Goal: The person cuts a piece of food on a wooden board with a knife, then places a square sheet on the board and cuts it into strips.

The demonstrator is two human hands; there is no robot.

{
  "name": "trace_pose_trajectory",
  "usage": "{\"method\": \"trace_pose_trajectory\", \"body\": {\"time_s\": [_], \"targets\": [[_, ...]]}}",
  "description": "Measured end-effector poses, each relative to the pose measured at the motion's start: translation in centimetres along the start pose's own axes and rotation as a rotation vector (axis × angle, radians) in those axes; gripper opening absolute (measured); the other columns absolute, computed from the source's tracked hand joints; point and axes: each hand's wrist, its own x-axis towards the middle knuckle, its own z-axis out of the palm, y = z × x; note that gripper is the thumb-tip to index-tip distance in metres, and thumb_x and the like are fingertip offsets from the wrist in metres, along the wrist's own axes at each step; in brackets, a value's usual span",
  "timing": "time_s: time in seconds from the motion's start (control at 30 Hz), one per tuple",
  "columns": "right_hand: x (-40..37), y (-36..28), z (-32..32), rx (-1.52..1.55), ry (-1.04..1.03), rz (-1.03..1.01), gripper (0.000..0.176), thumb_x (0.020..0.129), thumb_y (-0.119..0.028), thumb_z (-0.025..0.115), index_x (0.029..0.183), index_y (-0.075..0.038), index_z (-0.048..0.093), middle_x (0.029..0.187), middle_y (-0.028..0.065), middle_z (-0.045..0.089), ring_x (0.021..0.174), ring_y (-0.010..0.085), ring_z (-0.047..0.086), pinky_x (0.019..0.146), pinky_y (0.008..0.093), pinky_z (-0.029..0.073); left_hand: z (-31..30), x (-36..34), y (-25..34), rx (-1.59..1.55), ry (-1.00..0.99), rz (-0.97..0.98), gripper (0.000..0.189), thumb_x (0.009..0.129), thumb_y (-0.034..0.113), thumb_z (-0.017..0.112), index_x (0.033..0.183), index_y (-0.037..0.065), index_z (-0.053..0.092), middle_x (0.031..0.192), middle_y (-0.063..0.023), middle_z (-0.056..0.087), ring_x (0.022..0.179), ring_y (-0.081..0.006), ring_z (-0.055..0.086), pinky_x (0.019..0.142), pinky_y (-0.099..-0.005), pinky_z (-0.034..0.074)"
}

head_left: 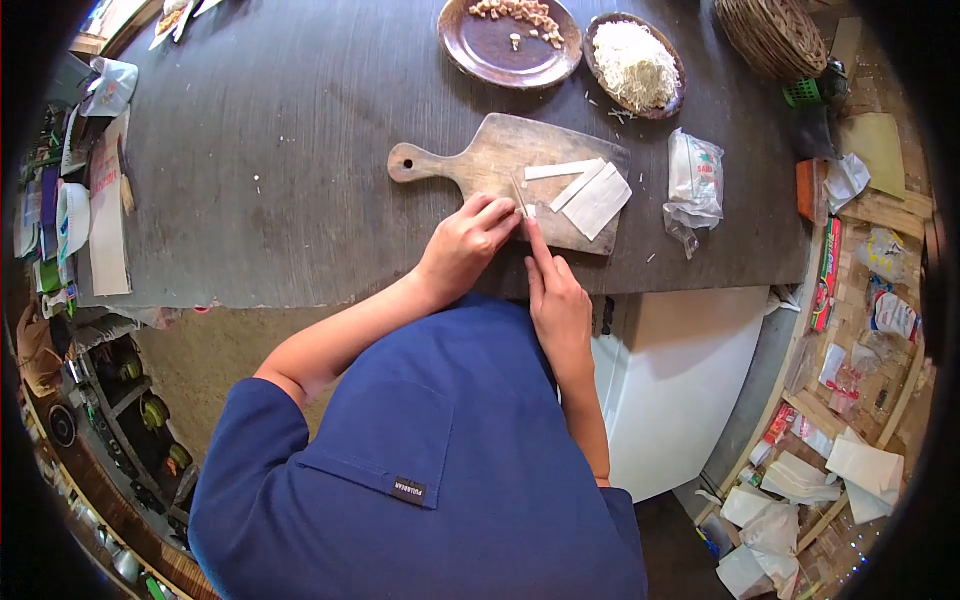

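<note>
My right hand [558, 295] grips a knife, with the index finger stretched along it toward the narrow blade [519, 195]. The handle is hidden under the palm. Close against the blade, my left hand [468, 245] has its fingers bent and pressed together over the wooden cutting board [490, 150]. What those fingers hold is covered by them. A small white piece [531, 211] lies just right of the blade. Further right on the board rest a flat white slab [598, 203] and two white strips, one of them the upper strip [560, 170].
Behind the board stand a brown plate [480, 65] with chopped tan pieces and a bowl [678, 95] heaped with white shreds. A plastic packet [695, 180] lies right of the board. A wicker basket [775, 35] sits at the far right; cluttered shelves flank both sides.
</note>
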Motion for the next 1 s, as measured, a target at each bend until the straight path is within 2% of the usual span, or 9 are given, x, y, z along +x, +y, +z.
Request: {"method": "trace_pose_trajectory", "body": {"time_s": [0.2, 0.53, 0.6, 0.73, 0.9, 1.0], "targets": [[-2.4, -0.2, -0.7, -0.037, -0.042, 0.056, 0.058, 0.111, -0.026, 0.056, 0.165, -0.04, 0.04, 0.084, 0.014, 0.057, 0.066, 0.0383, 0.066, 0.06, 0.0515, 0.054, 0.4, -0.1, -0.1, 0.006, 0.029, 0.008, 0.029, 0.083, 0.006, 0.077, 0.111, 0.001, 0.075, 0.114, -0.0064, 0.069, 0.108, -0.0262, 0.067, 0.09, -0.0356, 0.059], [-0.3, 0.0, -0.1, 0.08, 0.01, 0.002, 0.059, 0.11, -0.027, 0.057, 0.165, -0.04, 0.04, 0.085, 0.0145, 0.057, 0.067, 0.0399, 0.066, 0.065, 0.0525, 0.055, 0.2, 0.0, -0.2, -0.007, 0.034, -0.008, 0.029, 0.083, 0.006, 0.078, 0.112, 0.003, 0.075, 0.114, -0.0055, 0.068, 0.105, -0.0253, 0.067, 0.088, -0.0353, 0.06], [-1.4, -0.2, -1.0, 0.023, -0.06, 0.047, 0.059, 0.11, -0.027, 0.057, 0.165, -0.041, 0.039, 0.084, 0.0143, 0.057, 0.067, 0.0395, 0.066, 0.064, 0.0524, 0.055, 0.3, -0.2, -0.1, -0.037, 0.037, -0.008, 0.029, 0.084, 0.006, 0.078, 0.112, 0.003, 0.074, 0.115, -0.0051, 0.068, 0.105, -0.0251, 0.067, 0.088, -0.0352, 0.06], [-2.1, 0.2, -0.8, -0.013, -0.067, 0.057, 0.059, 0.111, -0.027, 0.057, 0.165, -0.041, 0.039, 0.085, 0.0142, 0.058, 0.067, 0.0392, 0.066, 0.062, 0.0525, 0.055, 0.3, -0.1, 0.0, -0.015, 0.039, 0.005, 0.029, 0.083, 0.006, 0.079, 0.112, 0.003, 0.074, 0.113, -0.0049, 0.067, 0.105, -0.0251, 0.067, 0.088, -0.0351, 0.06], [0.1, -0.1, 0.5, 0.035, 0.004, 0.016, 0.058, 0.111, -0.027, 0.057, 0.165, -0.042, 0.04, 0.083, 0.0138, 0.056, 0.065, 0.0377, 0.065, 0.061, 0.0515, 0.055, 0.2, -0.2, 0.1, -0.04, 0.037, -0.059, 0.028, 0.083, 0.007, 0.079, 0.111, 0.003, 0.074, 0.111, -0.0056, 0.067, 0.105, -0.0266, 0.066, 0.088, -0.0358, 0.06], [0.2, -0.3, 0.1, 0.057, 0.019, 0.001, 0.058, 0.11, -0.026, 0.057, 0.164, -0.041, 0.042, 0.083, 0.0135, 0.056, 0.065, 0.0372, 0.065, 0.061, 0.0507, 0.054, 0.4, -0.3, -0.3, -0.037, 0.047, -0.008, 0.029, 0.084, 0.007, 0.079, 0.112, 0.003, 0.074, 0.112, -0.0063, 0.067, 0.106, -0.0273, 0.066, 0.088, -0.0359, 0.06]]}}
